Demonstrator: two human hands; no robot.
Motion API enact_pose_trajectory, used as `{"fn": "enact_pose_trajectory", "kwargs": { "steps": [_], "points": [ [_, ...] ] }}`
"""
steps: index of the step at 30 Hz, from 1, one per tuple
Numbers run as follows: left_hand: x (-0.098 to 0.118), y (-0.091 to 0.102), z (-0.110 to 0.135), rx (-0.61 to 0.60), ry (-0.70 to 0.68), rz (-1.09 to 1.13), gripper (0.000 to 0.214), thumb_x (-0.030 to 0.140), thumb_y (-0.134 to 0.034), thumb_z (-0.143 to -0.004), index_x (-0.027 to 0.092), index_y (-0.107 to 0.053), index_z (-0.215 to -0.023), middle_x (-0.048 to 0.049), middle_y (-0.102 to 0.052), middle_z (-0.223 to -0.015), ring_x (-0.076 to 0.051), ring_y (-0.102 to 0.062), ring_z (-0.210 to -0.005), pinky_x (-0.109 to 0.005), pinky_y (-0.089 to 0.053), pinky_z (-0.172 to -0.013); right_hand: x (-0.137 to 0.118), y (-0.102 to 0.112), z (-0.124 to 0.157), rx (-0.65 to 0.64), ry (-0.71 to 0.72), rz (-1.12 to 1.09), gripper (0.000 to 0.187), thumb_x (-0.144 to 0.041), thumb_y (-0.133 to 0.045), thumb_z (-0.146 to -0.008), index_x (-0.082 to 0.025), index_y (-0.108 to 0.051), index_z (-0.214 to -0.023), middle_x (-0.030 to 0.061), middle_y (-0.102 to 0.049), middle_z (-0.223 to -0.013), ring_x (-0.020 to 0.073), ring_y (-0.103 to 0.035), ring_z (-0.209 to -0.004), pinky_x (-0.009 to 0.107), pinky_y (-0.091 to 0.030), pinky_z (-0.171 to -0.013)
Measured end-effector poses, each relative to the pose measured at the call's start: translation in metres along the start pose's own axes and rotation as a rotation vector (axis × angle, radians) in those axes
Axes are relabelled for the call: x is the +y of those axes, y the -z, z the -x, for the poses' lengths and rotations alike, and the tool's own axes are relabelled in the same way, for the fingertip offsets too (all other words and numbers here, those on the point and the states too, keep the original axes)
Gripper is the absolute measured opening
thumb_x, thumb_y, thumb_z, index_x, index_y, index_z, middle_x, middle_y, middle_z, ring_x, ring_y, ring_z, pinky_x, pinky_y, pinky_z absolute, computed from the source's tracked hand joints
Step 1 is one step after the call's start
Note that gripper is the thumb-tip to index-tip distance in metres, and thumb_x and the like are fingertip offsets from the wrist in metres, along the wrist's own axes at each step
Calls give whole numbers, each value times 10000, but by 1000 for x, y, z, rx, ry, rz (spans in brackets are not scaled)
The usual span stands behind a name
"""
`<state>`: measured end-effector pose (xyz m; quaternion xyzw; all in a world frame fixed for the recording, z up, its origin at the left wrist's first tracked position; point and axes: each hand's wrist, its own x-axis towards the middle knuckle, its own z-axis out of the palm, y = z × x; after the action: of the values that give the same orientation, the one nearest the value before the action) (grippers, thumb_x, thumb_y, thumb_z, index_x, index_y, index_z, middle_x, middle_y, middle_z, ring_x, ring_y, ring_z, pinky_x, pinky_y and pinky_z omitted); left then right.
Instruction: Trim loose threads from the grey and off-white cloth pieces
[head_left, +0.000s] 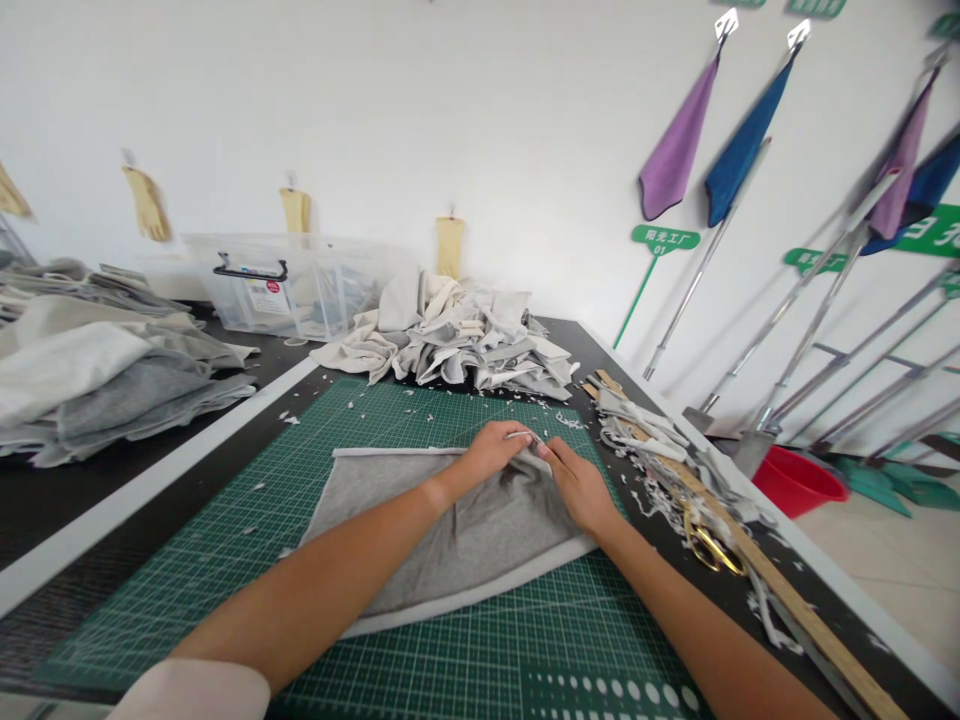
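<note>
Across the black table (45, 540) sits a green cutting mat (225, 540), and on it lies the grey cloth (487, 540), fanning out nearer the body and leftward from both hands. Right hand (581, 487) pinches its far edge; left hand (491, 450) pinches just beside, fabric puckering below their fingers.

Bright, diffuse light spread fairly evenly over the white wall (450, 110); its source could not be told. Soft-edged shadows fell on that wall behind the metal poles (701, 275) at right. The hooks (726, 24) at far right shone nearly white, and the gold scissors (709, 548) glinted. Wide-angle distortion stretched the outer edges. The yellow gloves (148, 205) at far left looked blurred; the grey cloth (487, 535) showed gentle shading in its folds.
</note>
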<state>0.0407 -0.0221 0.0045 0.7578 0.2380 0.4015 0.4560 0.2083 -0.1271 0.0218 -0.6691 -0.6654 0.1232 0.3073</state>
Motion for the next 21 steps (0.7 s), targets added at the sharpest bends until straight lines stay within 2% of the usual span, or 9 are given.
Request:
{"fn": "enact_pose_trajectory", "kwargs": {
  "steps": [8, 21],
  "points": [
    [5, 0, 2, 17, 2, -44, 318, 404, -567, -904, 141, -744, -908, -66, -745, -915, -200, -660, -880, -281, -489, -823, -2, -1, 1, 33, 25, -69, 423, -559, -284, -1025, -256, -428, -768, -7, -543, -685, 187, -539, -655, 275, -385, -638],
    [4, -1, 1, 35, 6, -41, 318, 367, -550, -909, 122, -750, -946, -79, -753, -941, -206, -667, -898, -285, -491, -834, -2, -2, 0, 25, -57, -60, 440, -607, -318, -1000, -257, -482, -791, -20, -563, -688, 188, -571, -672, 280, -370, -643]
  ]
}}
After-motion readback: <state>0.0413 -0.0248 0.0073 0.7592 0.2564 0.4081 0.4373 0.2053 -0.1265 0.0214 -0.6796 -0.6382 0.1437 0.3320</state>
